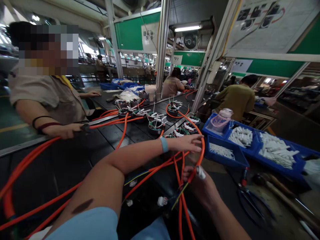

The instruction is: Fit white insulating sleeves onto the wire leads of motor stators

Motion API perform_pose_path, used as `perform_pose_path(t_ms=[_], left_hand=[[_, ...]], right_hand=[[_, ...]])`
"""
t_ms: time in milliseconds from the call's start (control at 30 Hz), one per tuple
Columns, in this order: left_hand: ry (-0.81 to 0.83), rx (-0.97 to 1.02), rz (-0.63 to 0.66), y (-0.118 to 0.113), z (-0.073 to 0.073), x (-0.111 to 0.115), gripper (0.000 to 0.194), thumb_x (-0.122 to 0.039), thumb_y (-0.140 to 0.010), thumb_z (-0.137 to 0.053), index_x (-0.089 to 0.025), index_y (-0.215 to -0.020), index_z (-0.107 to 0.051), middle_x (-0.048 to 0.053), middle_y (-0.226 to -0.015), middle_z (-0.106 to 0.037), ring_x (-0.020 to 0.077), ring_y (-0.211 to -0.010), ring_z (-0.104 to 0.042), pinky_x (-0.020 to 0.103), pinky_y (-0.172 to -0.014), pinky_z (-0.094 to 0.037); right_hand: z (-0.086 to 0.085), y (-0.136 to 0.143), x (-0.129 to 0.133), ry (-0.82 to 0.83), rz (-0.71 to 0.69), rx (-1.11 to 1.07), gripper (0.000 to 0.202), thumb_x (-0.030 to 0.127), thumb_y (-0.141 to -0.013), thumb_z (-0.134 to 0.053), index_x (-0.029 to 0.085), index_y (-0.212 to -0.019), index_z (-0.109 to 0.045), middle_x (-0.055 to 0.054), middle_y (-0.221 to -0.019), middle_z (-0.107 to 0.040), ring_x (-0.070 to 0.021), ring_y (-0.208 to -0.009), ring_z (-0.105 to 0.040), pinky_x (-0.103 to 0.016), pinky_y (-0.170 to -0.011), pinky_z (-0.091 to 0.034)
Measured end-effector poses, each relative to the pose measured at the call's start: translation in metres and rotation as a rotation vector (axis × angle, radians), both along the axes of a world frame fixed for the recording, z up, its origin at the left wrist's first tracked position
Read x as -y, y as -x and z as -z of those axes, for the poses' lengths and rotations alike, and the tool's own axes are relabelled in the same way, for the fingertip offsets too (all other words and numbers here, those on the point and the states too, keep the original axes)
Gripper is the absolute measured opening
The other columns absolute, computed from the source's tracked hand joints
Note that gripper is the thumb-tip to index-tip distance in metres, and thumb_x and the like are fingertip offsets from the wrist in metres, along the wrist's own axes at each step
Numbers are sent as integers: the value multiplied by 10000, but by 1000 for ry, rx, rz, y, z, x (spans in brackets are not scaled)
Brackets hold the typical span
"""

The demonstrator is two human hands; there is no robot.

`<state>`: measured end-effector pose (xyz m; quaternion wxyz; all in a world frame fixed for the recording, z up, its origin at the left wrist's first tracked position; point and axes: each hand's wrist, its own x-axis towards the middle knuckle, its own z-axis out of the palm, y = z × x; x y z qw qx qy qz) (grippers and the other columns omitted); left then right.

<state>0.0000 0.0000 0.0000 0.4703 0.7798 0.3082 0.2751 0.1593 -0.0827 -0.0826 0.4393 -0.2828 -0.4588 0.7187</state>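
An orange cable (203, 146) curves down from the motor stators in the middle of the bench. My left hand (186, 144) reaches across, fingers stretched out and apart, the tips against the cable's bend. Lower down, my right hand (200, 181) is closed around the same cable near its end, where blue and yellow-green wires come out. A white piece (200, 172) shows at the right fingers; what it belongs to is unclear. More orange cables (182, 200) hang below my hands, and a white connector (162, 201) lies in the dark area near my lap.
Stators with white sleeves (156, 124) stand along the black bench (105, 146). Blue bins (226, 160) of white tubes sit at right, with pliers (252, 200) and a hammer (275, 186) in front. At left, a co-worker's hand (66, 130) grips orange cables.
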Motion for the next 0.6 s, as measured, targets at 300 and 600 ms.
perform_pose_path(t_ms=[300,600], left_hand=[[-574,-993,-500,106,38,-44,330,-433,-877,-473,-187,-922,-688,104,-1037,-666,292,-1148,-489,465,-996,-300],[-469,-1203,-484,171,46,-23,332,-335,-897,-536,-146,-1169,-528,92,-1181,-546,205,-1025,-565,423,-871,-493]], right_hand=[[13,-113,-15,149,284,367,508,488,-730,-650,225,-1152,-549,36,-641,-488,-17,-386,-202,-172,-384,-143],[25,-133,-5,179,36,493,682,588,-705,-643,207,-1258,-528,63,-505,-374,-32,-400,-164,-179,-405,-98]])
